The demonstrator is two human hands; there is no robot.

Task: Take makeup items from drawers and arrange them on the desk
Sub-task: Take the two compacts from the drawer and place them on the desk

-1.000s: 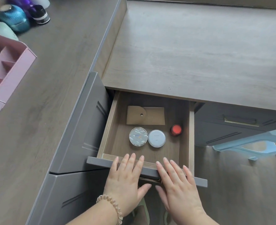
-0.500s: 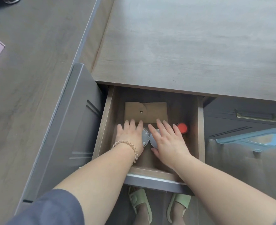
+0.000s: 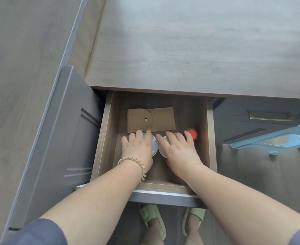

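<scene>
The wooden drawer is pulled out under the grey desk top. Inside, my left hand lies flat over a silver round compact, most of which is hidden. My right hand covers a white round compact beside it, fingers spread. A red-capped small item stands by my right little finger. A tan pouch with a snap lies behind both hands. Whether either hand grips its compact I cannot tell.
A grey cabinet door stands to the left of the drawer. A second closed drawer with a brass handle is at the right, with a light blue chair part below it. My feet in green slippers are under the drawer.
Both hands left the drawer's front edge and reached inside onto the two round compacts. My view tilted down and closer; the pink organizer and jars left the frame.
</scene>
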